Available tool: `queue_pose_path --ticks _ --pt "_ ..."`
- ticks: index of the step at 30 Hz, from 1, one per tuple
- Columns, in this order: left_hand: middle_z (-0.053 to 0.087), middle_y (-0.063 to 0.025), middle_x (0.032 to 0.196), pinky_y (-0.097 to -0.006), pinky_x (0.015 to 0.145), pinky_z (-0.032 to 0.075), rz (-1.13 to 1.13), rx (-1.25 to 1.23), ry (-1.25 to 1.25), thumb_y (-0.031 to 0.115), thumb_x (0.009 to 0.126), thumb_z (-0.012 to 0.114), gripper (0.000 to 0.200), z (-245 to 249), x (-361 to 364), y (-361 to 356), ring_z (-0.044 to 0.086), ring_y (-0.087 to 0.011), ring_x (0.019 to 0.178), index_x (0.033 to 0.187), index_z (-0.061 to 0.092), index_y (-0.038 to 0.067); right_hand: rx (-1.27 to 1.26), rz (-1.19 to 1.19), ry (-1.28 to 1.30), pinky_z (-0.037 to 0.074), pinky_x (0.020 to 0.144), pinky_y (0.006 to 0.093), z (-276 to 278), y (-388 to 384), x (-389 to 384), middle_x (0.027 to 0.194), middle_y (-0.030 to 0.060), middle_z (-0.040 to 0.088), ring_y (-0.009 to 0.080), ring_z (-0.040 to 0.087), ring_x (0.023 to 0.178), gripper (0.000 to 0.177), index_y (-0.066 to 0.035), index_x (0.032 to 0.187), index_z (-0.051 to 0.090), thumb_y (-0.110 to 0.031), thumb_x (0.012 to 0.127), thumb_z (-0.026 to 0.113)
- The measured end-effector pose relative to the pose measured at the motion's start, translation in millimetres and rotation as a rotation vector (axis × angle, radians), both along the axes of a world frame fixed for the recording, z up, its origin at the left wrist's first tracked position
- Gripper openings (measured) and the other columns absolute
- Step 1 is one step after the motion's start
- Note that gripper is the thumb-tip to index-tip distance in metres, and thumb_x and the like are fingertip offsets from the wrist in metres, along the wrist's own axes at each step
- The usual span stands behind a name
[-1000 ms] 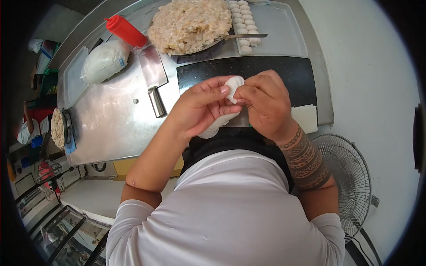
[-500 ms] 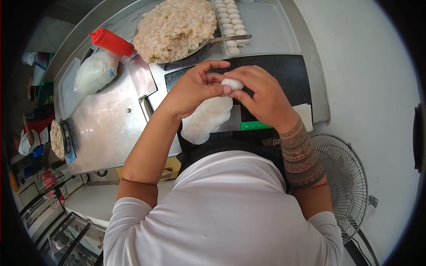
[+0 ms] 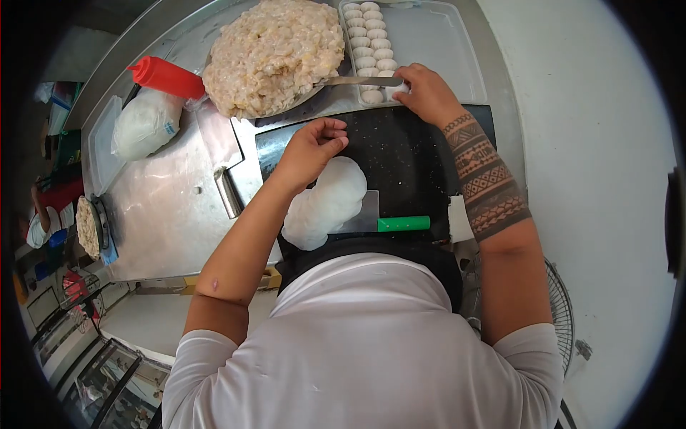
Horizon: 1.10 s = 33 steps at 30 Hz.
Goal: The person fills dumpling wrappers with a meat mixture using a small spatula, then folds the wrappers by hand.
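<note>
My right hand [image 3: 423, 93] reaches to the near end of a clear tray [image 3: 457, 50] and pinches a small white dumpling [image 3: 395, 89] at the end of a row of finished dumplings [image 3: 371, 43]. Over the black board [image 3: 414, 157] hovers my left hand [image 3: 314, 146], fingers loosely curled and holding nothing. Just below it lies a large lump of white dough [image 3: 325, 200]. A big pan of pale minced filling [image 3: 275, 50] stands behind the board, with a metal utensil [image 3: 354, 81] resting in it.
A green-handled scraper [image 3: 404, 223] lies on the board's near edge beside a white cloth [image 3: 457, 218]. On the steel table sit a cleaver [image 3: 225, 175], a red squeeze bottle [image 3: 164, 75] and a white bag [image 3: 146, 123]. A floor fan [image 3: 561, 307] stands at the right.
Both hands were together pinching a dumpling over the board. Now they have parted: my right hand has carried the dumpling away to the tray, and my left hand has stayed over the board.
</note>
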<state>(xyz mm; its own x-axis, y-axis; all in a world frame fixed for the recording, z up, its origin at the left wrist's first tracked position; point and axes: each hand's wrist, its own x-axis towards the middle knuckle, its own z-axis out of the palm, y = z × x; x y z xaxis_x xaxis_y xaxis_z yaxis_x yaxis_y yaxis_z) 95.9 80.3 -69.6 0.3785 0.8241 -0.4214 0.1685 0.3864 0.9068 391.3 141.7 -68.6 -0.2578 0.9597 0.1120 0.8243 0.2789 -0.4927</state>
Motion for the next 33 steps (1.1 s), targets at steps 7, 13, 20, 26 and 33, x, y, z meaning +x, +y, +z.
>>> queue_pose_path --ticks 7,13,20,26,33 --pt "0.070 -0.0057 0.110 -0.0279 0.091 0.052 -0.004 -0.022 -0.015 0.008 0.096 0.072 0.030 -13 -2 0 0.065 -0.0127 0.099 0.125 0.067 0.002 -0.133 0.062 -0.121 0.054 0.092 0.0445 -4 23 -6 0.107 0.0133 0.066 0.0350 0.066 0.104 0.025 -0.007 0.108 0.069 -0.015 0.086 0.079" --pt "0.069 -0.0055 0.112 -0.0275 0.092 0.052 0.005 -0.056 0.034 0.007 0.097 0.071 0.030 -21 -22 -17 0.064 -0.0124 0.101 0.126 0.066 0.001 -0.083 0.030 -0.106 0.055 0.089 0.0456 -5 20 -8 0.107 0.0142 0.065 0.0364 0.067 0.101 0.025 -0.007 0.107 0.068 -0.015 0.086 0.078" --pt "0.071 -0.0055 0.108 -0.0282 0.088 0.054 0.024 -0.011 0.091 0.007 0.094 0.073 0.031 -30 -32 -35 0.065 -0.0131 0.096 0.124 0.068 0.001 -0.031 -0.028 -0.094 0.053 0.088 0.0420 -9 14 -15 0.105 0.0116 0.064 0.0334 0.065 0.101 0.028 -0.008 0.104 0.065 -0.014 0.083 0.081" --pt "0.071 -0.0089 0.107 -0.0304 0.085 0.056 0.009 0.202 0.364 0.005 0.094 0.073 0.027 -18 -44 -45 0.068 -0.0161 0.095 0.120 0.067 0.000 -0.094 -0.015 0.157 0.056 0.088 0.0392 -7 0 7 0.109 0.0144 0.068 0.0301 0.069 0.097 0.032 -0.003 0.114 0.070 -0.012 0.085 0.080" --pt "0.073 -0.0124 0.088 -0.0361 0.076 0.056 -0.156 0.294 0.778 0.025 0.083 0.084 0.039 0 -65 -71 0.071 -0.0252 0.081 0.111 0.070 0.001 -0.021 -0.491 0.445 0.056 0.078 0.0299 5 -70 14 0.095 0.0085 0.073 0.0152 0.069 0.084 0.022 -0.001 0.113 0.071 -0.012 0.094 0.074"
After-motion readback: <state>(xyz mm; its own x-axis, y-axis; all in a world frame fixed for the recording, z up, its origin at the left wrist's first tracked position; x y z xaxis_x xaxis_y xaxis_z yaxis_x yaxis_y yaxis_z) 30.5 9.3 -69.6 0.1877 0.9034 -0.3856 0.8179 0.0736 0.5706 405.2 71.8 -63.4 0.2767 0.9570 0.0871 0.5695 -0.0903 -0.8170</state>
